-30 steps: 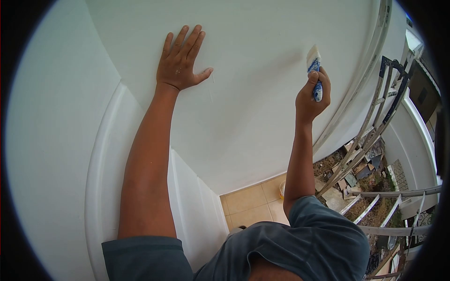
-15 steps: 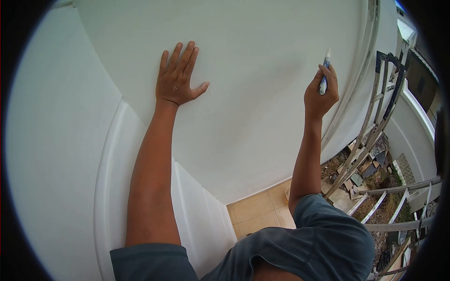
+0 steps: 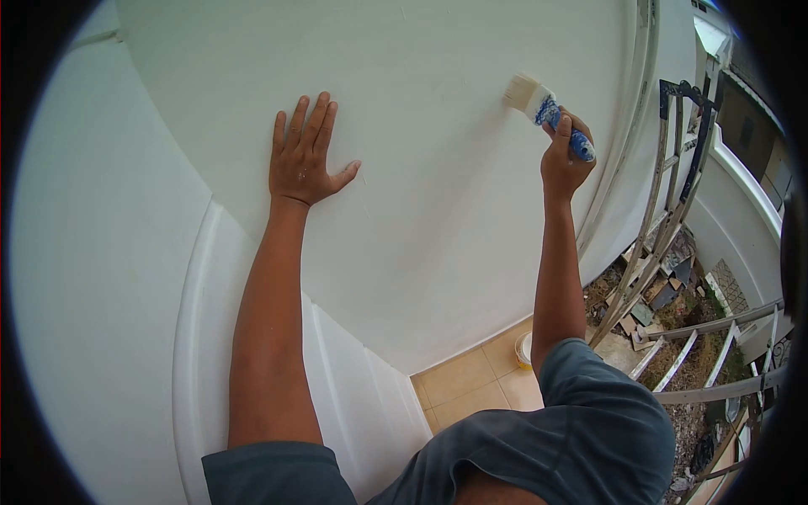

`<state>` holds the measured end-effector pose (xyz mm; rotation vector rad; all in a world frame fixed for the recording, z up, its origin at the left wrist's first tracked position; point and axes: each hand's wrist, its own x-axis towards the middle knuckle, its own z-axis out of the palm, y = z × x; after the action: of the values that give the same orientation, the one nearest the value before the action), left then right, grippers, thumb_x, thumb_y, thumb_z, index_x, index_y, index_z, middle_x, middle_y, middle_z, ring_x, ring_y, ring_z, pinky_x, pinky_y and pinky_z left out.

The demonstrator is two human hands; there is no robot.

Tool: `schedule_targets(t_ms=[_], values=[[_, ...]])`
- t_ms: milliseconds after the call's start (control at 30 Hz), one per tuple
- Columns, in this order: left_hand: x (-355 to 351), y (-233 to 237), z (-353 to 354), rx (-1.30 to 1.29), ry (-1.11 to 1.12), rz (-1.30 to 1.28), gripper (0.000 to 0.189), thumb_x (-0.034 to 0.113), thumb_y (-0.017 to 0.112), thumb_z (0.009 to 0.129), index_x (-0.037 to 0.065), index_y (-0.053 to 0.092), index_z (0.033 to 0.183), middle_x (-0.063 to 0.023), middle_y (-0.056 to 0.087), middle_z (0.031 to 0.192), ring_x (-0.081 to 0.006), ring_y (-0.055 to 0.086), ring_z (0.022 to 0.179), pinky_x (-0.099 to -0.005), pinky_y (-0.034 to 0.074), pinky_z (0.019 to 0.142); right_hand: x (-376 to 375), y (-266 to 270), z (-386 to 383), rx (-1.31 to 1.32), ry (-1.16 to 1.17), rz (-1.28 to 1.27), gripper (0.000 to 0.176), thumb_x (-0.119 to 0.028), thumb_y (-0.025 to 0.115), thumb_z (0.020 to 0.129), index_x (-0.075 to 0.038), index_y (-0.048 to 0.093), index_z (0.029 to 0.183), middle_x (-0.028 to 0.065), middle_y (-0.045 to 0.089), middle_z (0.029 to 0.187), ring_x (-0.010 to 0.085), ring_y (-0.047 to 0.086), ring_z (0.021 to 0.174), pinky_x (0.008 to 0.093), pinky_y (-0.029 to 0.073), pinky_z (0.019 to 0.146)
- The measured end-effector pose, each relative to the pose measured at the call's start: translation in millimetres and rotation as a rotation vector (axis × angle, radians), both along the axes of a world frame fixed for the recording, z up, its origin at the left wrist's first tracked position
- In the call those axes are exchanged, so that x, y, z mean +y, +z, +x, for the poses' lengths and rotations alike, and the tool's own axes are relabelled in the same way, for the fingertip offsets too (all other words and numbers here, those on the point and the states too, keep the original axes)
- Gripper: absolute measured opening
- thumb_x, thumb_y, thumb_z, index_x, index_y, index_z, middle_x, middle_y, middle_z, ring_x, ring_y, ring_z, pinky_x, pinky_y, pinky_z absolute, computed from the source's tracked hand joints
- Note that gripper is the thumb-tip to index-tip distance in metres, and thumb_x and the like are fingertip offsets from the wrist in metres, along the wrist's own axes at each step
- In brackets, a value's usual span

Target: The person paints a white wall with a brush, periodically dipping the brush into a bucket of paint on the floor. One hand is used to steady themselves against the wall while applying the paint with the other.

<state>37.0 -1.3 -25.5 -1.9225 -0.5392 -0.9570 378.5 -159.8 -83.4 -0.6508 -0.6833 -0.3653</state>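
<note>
one camera gives the only view, from the person's head, facing forward and steeply down along a pale wall (image 3: 421, 227). it sits close above the shirt (image 3: 547, 438), which fills the bottom centre, while the left hand (image 3: 301, 164) and the right hand (image 3: 568, 164) with its paintbrush (image 3: 539, 105) lie farther out, in the upper half. the wall takes the middle; its lower edge meets the tiled floor (image 3: 471, 387) well below the lens. a white side wall (image 3: 93, 219) runs down the left. past the wall's right edge the view reaches a ladder (image 3: 644, 252) and, deeper down, rubble (image 3: 661, 290). straight lines bow widely, and the corners are dark.
</note>
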Motion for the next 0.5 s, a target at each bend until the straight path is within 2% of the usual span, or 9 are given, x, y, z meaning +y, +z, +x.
schedule_targets(t_ms=[33,100,167,233,300,400,433,467,500], values=[[0.1,0.8,0.3,0.002,-0.003,0.001,0.098,0.061,0.071,0.075,0.02,0.034,0.155,0.0034,0.032,0.162,-0.0201,0.026,0.151,-0.046,0.019,0.125,-2.6,-0.5,11.5,0.004,-0.258,-0.062,0.017,-0.009,0.062,0.1,0.005,0.07,0.1,0.0141,0.072,0.108,0.0185,0.071,0.095,0.0316,0.061,0.08],[-1.1,1.2,-0.1,0.001,0.005,0.0,0.097,0.061,0.071,0.075,0.02,0.034,0.155,0.0035,0.032,0.163,-0.0201,0.026,0.151,-0.0463,0.02,0.125,2.8,-8.3,23.3,-0.177,-0.737,-0.252,0.014,-0.008,0.063,0.099,0.004,0.07,0.1,0.0141,0.073,0.108,0.0171,0.07,0.093,0.0308,0.058,0.079],[-1.5,1.2,0.3,0.005,-0.001,0.002,0.097,0.06,0.071,0.075,0.02,0.035,0.155,0.0035,0.032,0.163,-0.0202,0.025,0.151,-0.0465,0.02,0.125,7.0,-4.1,-19.7,-0.085,-0.101,-0.248,0.012,-0.008,0.063,0.099,0.002,0.07,0.099,0.0154,0.073,0.11,0.0172,0.069,0.091,0.0296,0.055,0.081],[-0.4,1.0,0.1,0.002,-0.009,0.009,0.097,0.06,0.071,0.075,0.02,0.035,0.155,0.0034,0.032,0.163,-0.0203,0.025,0.152,-0.0466,0.02,0.125,-4.5,1.3,-78.6,-0.415,-0.008,-0.198,0.015,-0.012,0.065,0.1,0.002,0.07,0.1,0.0161,0.073,0.113,0.0177,0.069,0.091,0.0287,0.054,0.081],[-4.0,1.7,-0.2,0.015,0.023,-0.027,0.097,0.06,0.071,0.075,0.02,0.035,0.155,0.0033,0.032,0.162,-0.0203,0.025,0.152,-0.047,0.02,0.125,-26.3,1.2,-113.3,-0.447,0.614,-0.193,0.017,-0.015,0.064,0.1,0.002,0.069,0.101,0.0171,0.072,0.116,0.0204,0.07,0.094,0.0305,0.057,0.082],[-3.5,1.6,-0.6,0.006,0.011,-0.015,0.097,0.06,0.071,0.075,0.02,0.035,0.155,0.0031,0.033,0.162,-0.0204,0.025,0.151,-0.0478,0.021,0.124,-34.6,12.6,-95.6,-0.388,0.92,-0.137,0.02,-0.015,0.063,0.101,0.003,0.069,0.101,0.0179,0.071,0.117,0.0235,0.07,0.098,0.0332,0.06,0.085],[-2.0,1.4,-0.3,-0.003,-0.003,-0.001,0.097,0.06,0.071,0.075,0.02,0.035,0.155,0.0031,0.033,0.162,-0.0205,0.026,0.151,-0.0481,0.021,0.124,-25.2,18.0,-80.5,-0.384,0.618,-0.12,0.02,-0.014,0.061,0.102,0.004,0.068,0.102,0.0197,0.07,0.117,0.0251,0.07,0.1,0.0359,0.063,0.087],[-0.9,1.7,-0.7,-0.007,0.0,0.001,0.097,0.062,0.071,0.075,0.02,0.034,0.155,0.0038,0.032,0.163,-0.0198,0.025,0.152,-0.0479,0.021,0.125,-8.2,17.9,-55.0,-0.372,0.278,-0.086,0.021,-0.013,0.06,0.102,0.006,0.068,0.103,0.0201,0.07,0.114,0.0242,0.071,0.098,0.0348,0.064,0.084],[0.2,1.3,-1.0,-0.008,0.002,0.001,0.098,0.063,0.07,0.075,0.021,0.034,0.156,0.0045,0.031,0.163,-0.0192,0.025,0.152,-0.0477,0.021,0.125,-0.6,22.6,-36.1,-0.141,0.195,0.0,0.023,-0.014,0.059,0.103,0.007,0.067,0.104,0.0208,0.069,0.114,0.0231,0.071,0.095,0.0316,0.064,0.082]])
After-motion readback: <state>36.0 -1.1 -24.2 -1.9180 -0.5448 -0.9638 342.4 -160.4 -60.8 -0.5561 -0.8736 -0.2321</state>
